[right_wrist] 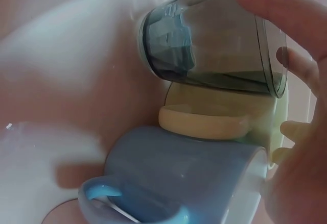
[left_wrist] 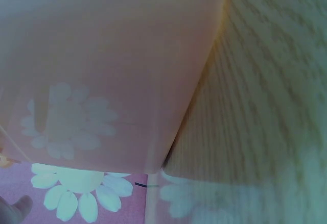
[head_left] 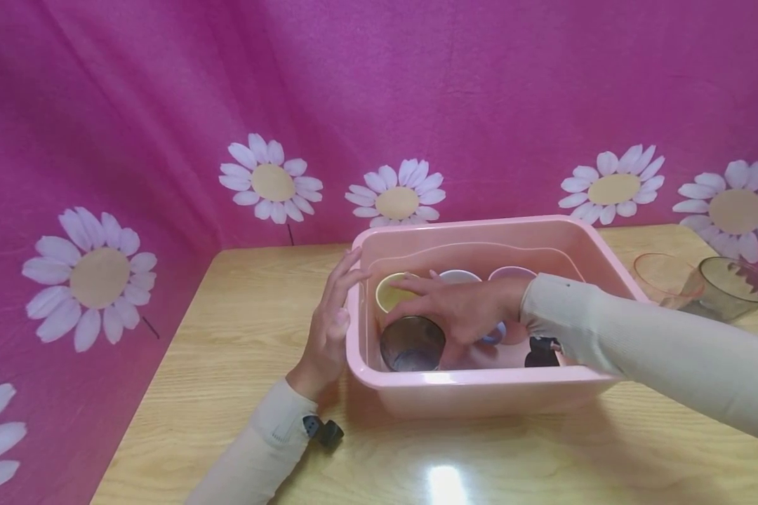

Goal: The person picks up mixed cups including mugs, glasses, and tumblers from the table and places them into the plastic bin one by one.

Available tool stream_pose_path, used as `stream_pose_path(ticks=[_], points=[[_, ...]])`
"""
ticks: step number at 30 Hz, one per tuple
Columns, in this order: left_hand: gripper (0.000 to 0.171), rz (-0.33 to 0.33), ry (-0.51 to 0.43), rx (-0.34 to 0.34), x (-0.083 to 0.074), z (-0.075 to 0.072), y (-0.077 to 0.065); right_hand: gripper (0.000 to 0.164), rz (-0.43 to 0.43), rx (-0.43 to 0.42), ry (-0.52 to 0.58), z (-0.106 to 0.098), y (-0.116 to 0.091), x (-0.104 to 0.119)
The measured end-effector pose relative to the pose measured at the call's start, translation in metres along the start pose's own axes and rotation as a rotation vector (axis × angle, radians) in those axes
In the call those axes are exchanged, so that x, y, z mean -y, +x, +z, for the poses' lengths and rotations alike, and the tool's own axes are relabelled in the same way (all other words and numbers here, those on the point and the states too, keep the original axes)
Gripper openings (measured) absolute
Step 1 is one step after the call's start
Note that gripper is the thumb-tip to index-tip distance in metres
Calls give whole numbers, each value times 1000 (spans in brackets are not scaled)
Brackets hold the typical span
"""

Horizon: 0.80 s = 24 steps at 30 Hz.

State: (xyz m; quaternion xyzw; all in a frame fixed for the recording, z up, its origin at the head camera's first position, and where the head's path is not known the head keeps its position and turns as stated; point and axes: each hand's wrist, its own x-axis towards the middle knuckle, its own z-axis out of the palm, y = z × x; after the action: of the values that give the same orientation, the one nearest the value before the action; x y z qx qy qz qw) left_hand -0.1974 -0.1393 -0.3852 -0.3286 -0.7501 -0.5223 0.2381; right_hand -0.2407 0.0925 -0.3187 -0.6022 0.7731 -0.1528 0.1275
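Note:
In the head view, my left hand (head_left: 328,326) lies against the outer left wall of a pink plastic basin (head_left: 480,379), its fingers extended up to the rim. My right hand (head_left: 464,308) reaches down inside the basin. It grips a dark, see-through drinking glass (head_left: 412,344) at the near left corner, with thumb and finger around its upper part. The right wrist view shows this glass (right_wrist: 219,45) upright beside a yellow mug (right_wrist: 204,123) and a blue mug (right_wrist: 179,165). Behind my right hand is a pink-rimmed cup (head_left: 512,272).
On the table (head_left: 240,337), right of the basin, stand an orange-rimmed clear glass (head_left: 660,270) and a grey tinted glass (head_left: 733,291). A magenta cloth (head_left: 480,84) with daisies hangs behind. The basin wall (left_wrist: 102,55) fills much of the left wrist view.

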Motion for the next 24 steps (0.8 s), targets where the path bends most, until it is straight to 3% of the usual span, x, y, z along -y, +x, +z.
stream_pose_path(ticks=[8,17,24], points=[[62,-12,-1,14,-1,-1,0,84,-73,-39,-57,13,2,-17],[65,-8,14,15,-1,-1,1,86,-34,-27,-84,18,2,-25],[64,-4,3,11,-1,-1,0,84,-29,6,-88,3,2,-1]])
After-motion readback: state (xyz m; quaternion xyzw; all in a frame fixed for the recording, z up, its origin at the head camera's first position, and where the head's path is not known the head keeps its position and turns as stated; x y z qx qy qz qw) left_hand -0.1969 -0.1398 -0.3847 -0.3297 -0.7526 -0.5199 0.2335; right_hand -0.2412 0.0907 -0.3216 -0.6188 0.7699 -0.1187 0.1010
